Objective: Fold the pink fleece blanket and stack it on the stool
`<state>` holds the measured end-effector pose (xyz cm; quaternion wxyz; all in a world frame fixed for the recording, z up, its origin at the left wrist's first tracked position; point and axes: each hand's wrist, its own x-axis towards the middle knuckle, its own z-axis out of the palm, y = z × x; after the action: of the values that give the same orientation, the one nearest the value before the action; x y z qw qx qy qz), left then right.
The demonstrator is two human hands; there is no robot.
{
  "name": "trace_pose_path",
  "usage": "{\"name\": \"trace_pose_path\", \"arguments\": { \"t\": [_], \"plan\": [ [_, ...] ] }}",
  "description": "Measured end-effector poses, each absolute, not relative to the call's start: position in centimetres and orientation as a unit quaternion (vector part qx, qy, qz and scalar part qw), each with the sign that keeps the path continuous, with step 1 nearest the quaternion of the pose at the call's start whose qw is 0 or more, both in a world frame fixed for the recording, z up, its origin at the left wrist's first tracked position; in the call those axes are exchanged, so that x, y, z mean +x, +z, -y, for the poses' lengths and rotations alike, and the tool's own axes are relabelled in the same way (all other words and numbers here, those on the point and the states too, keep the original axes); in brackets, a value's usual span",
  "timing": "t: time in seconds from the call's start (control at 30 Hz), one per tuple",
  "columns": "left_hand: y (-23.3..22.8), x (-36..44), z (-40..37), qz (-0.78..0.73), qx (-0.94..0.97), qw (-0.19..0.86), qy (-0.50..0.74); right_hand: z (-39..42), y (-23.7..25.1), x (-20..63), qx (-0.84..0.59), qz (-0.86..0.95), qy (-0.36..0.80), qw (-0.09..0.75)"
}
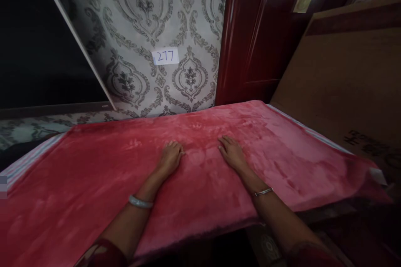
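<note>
A red plush blanket [194, 179] is spread over a table-like surface and hangs over its front edge. My left hand [171, 157] rests palm down on the blanket near its middle, the fingers slightly bent and holding nothing. To the right of it, my right hand [232, 153] also lies palm down on the plush, fingers stretched forward and slightly apart. Streaks and smoothed patches show in the pile around both hands. A bangle [140, 202] circles my left wrist and a thin bracelet [263, 192] my right.
A striped cloth [31, 156] shows beyond the blanket's left and right edges. Behind stand a patterned wall [191, 29] with a paper label "277" [165, 56] and a dark red door [250, 37]. A dark screen [46, 46] is at left, a large cardboard box [341, 75] at right.
</note>
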<state>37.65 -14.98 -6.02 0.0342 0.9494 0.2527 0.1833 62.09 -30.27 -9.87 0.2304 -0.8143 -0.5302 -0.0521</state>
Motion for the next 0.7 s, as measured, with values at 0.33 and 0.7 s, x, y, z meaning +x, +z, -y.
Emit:
{"name": "trace_pose_path", "arguments": {
  "t": [0.33, 0.7],
  "plan": [
    [-6.5, 37.7, 15.3, -0.275, 0.938, 0.027, 0.209, 30.3, -10.5, 62.5, -0.808, 0.536, -0.048, 0.241],
    [-6.4, 37.9, 15.7, -0.257, 0.94, 0.02, 0.223, 29.8, -8.0, 60.5, -0.762, 0.584, -0.055, 0.276]
  ]
}}
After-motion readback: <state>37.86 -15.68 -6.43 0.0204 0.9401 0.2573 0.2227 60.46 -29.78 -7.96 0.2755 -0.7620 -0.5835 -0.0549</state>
